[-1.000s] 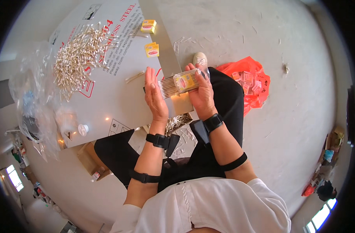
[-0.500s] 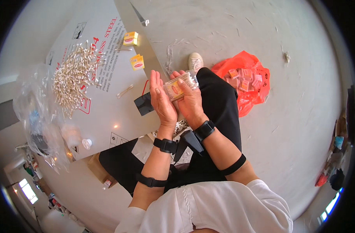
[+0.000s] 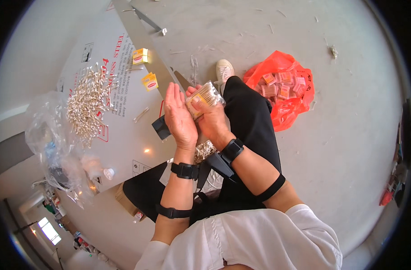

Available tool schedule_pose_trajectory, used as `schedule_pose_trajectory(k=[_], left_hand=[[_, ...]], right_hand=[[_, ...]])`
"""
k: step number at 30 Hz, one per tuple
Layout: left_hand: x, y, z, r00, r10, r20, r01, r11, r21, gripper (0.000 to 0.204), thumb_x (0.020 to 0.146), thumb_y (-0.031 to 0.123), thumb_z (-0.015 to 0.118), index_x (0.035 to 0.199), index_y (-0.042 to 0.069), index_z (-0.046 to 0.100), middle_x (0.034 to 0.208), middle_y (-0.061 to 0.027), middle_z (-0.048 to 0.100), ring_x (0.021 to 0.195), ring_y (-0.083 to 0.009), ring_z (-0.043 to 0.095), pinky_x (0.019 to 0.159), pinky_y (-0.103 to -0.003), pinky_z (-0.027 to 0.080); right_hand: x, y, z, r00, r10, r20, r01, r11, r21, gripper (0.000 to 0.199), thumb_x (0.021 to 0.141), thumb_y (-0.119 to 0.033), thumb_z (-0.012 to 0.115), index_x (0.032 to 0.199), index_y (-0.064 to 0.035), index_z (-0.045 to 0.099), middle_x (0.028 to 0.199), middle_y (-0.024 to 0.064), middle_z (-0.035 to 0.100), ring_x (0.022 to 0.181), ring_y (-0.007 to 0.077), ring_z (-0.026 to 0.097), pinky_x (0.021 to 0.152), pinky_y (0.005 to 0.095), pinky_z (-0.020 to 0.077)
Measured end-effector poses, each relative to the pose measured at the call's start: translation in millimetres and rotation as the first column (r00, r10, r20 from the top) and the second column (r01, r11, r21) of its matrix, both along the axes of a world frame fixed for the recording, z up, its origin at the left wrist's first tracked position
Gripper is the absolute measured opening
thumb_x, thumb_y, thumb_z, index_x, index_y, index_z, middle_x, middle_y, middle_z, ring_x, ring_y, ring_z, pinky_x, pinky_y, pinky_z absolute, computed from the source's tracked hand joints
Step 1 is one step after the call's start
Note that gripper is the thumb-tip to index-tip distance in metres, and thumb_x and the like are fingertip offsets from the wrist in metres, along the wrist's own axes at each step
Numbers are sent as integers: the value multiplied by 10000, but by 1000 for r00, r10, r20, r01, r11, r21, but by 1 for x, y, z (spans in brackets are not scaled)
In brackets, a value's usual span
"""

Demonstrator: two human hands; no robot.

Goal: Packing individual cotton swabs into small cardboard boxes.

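Note:
Between thumb and fingers my right hand [image 3: 212, 122] grips a small clear pack of cotton swabs [image 3: 207, 96], their white tips toward the upper right. A yellow label shows partly beside my thumb. My left hand [image 3: 181, 120] is held up flat with its fingers stretched, its inner edge against or very near the pack's left end. Below my wrists, partly hidden, lie more loose cotton swabs [image 3: 204, 150]. To the left, a large heap of loose cotton swabs [image 3: 85, 108] covers part of the film-covered metal table [image 3: 124, 135].
Yellow cards [image 3: 149, 82] and a stack of yellow cards [image 3: 140, 56] lie near the table's edge, by a black block [image 3: 161, 128]. A clear plastic bag [image 3: 45, 126] lies at the far left. On the floor, a red bag [image 3: 284, 120] holds several filled packs [image 3: 284, 92].
The pack has tilted in my right hand, so less of its yellow label shows. My hands stay close together. The whole view has shifted slightly.

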State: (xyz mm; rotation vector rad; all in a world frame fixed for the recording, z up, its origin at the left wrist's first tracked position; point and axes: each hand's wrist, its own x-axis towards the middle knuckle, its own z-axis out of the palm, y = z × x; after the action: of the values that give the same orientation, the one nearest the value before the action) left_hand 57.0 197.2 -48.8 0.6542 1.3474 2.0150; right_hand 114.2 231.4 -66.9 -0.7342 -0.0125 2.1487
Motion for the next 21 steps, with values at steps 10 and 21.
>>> schedule_pose_trajectory(k=[10,21], left_hand=[[16,-74,-5,331,-595,-732,-400,615,-680,751,975,548,283,1515,34,188,1576,-240,76,1458,-409,74,1137,-583,49],[19,-69,-2,370,-616,-696,-331,613,-718,753,957,571,295,1532,100,170,1589,-211,52,1466,-400,21,1123,-608,-3]], right_hand=[[9,13,-9,998,-26,-60,24,999,-32,410,946,-131,566,1327,-27,458,1217,134,625,1150,244,566,921,416,483],[8,4,-11,996,59,-67,-57,998,35,369,977,-106,513,1326,-14,436,1230,141,612,1213,288,539,1026,425,433]])
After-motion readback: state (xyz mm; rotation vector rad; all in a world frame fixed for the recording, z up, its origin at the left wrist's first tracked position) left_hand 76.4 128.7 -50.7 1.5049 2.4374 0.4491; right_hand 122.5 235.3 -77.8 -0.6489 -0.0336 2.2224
